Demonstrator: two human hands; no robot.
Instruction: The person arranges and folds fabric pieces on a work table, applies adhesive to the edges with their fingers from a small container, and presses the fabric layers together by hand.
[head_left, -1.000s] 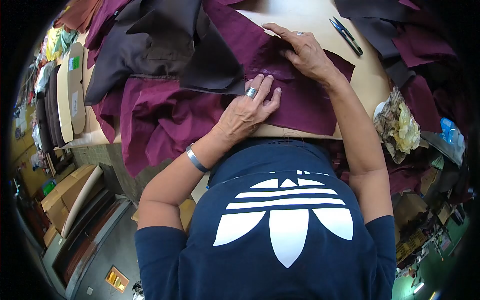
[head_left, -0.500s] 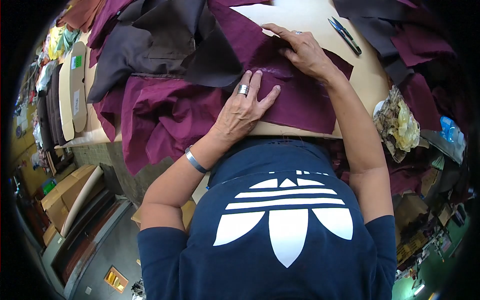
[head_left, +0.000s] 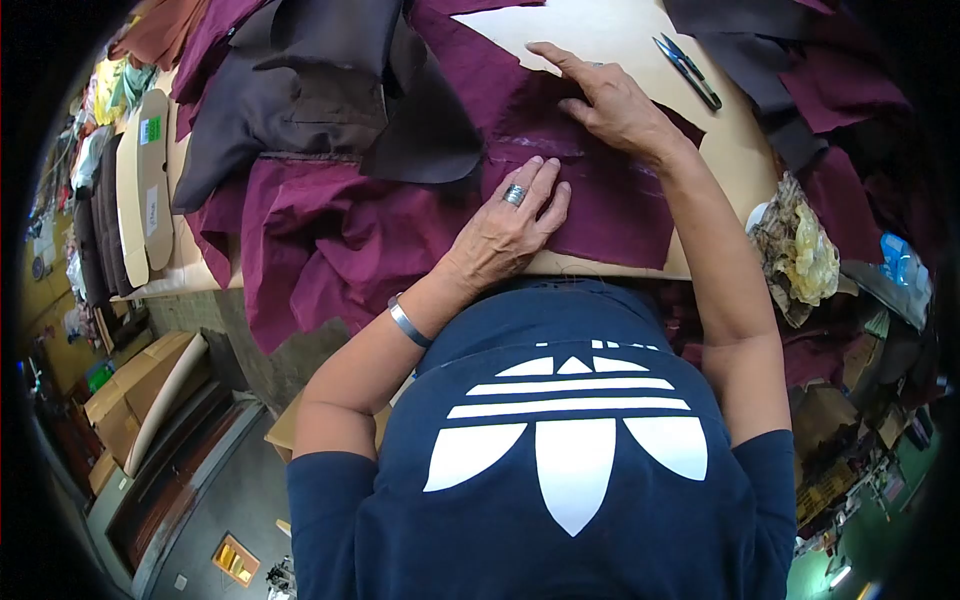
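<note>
Maroon fabric (head_left: 612,212) lies spread on the table under both my hands, with pale marks along a line across it. My left hand (head_left: 512,222), wearing a silver ring and bracelet, rests on the cloth near the table's front edge, fingers laid on it. Farther back, my right hand (head_left: 618,108) is open, its index finger stretched toward the cloth's upper edge and its thumb apart; its other fingers are partly hidden. Dark brown fabric (head_left: 425,125) overlaps the maroon cloth to the left of my hands.
Thread snips (head_left: 688,72) lie on the table (head_left: 742,150) at the back right. More dark and maroon cloth (head_left: 840,90) sits at the right, above a crumpled yellowish plastic bundle (head_left: 805,250). A long cardboard piece (head_left: 147,190) stands at the left end.
My left hand has slid a little to the right and toward me over the maroon fabric, its fingers closer together. My right hand stays almost in place.
</note>
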